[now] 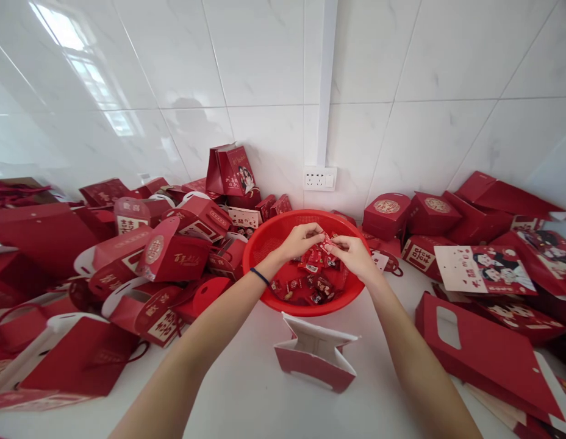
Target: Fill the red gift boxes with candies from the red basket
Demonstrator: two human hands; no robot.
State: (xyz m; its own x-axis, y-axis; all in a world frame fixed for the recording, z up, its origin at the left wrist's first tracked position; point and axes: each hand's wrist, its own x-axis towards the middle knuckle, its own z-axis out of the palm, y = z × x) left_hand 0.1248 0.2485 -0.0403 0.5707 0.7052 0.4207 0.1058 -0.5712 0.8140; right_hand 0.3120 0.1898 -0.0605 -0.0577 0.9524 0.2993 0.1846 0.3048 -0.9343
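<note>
Both of my hands meet over a red plastic basket [258, 283] that holds several small wrapped candies [313, 283]. My left hand [303, 240] has its fingers pinched on the left side of a red-wrapped candy [327, 242]. From the other side, my right hand [351, 251] grips the same candy between thumb and fingers. A dark band circles my left wrist. Nearer to me, between my forearms, a red paper gift box [316, 360] stands with its top open, showing a pale inside.
Piles of red gift boxes [177, 256] crowd the left side, some with cord handles. More boxes [386, 214] and a flat printed card [484, 268] lie on the right. Behind the basket rises a white tiled wall with a power socket [319, 178].
</note>
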